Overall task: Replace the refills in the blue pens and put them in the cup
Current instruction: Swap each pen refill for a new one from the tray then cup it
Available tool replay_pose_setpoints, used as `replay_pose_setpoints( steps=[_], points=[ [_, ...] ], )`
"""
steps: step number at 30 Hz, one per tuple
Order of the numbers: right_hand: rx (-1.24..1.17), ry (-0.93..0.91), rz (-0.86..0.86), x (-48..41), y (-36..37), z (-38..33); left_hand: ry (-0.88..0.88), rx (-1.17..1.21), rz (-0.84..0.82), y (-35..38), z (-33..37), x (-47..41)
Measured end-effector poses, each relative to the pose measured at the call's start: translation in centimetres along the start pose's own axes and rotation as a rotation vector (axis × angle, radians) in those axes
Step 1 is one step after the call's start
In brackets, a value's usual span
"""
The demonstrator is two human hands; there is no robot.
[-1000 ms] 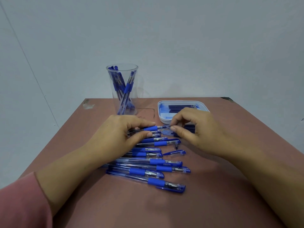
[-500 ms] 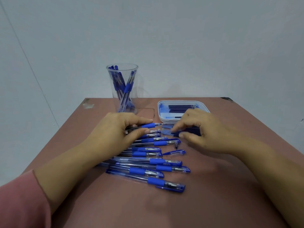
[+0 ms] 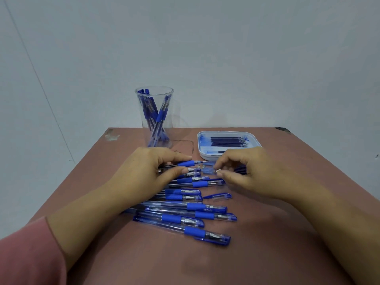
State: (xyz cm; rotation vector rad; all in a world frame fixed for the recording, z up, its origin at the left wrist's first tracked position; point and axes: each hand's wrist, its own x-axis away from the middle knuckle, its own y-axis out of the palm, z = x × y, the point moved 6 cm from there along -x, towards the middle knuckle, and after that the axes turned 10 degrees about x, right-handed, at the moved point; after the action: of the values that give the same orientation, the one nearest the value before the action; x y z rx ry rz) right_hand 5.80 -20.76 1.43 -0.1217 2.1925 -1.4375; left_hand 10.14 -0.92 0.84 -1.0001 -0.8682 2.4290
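Note:
My left hand (image 3: 148,171) grips an uncapped blue pen (image 3: 186,163) by its barrel, tip pointing right, just above a row of several capped blue pens (image 3: 197,206) lying on the table. My right hand (image 3: 244,171) is low by the table to the right of the tip. Its thumb and forefinger pinch the end of a clear blue pen cap (image 3: 208,171). The clear plastic cup (image 3: 154,99) stands at the back and holds several blue pens. A white tray (image 3: 200,149) behind my right hand holds dark refills (image 3: 228,140).
A loose cap (image 3: 219,196) lies to the right of the pen row. A few dark refills (image 3: 240,169) lie on the table, partly under my right hand. The brown table (image 3: 267,243) ends close behind the cup and tray, at the grey wall.
My right hand dropped from the pen's tip toward the table and slid slightly right, with the cap. My left hand kept its hold on the pen and barely moved.

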Motion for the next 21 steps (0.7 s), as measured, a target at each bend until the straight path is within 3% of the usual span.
replay_pose_setpoints(
  steps=[5,21],
  points=[
    [-0.064,-0.056,0.201,0.0,-1.0,-0.7,0.013,0.010,-0.011,0.1,0.0,0.1],
    [-0.066,-0.045,0.143,-0.8,1.1,-1.7,0.054,0.044,-0.023,0.6,0.8,0.3]
  ],
)
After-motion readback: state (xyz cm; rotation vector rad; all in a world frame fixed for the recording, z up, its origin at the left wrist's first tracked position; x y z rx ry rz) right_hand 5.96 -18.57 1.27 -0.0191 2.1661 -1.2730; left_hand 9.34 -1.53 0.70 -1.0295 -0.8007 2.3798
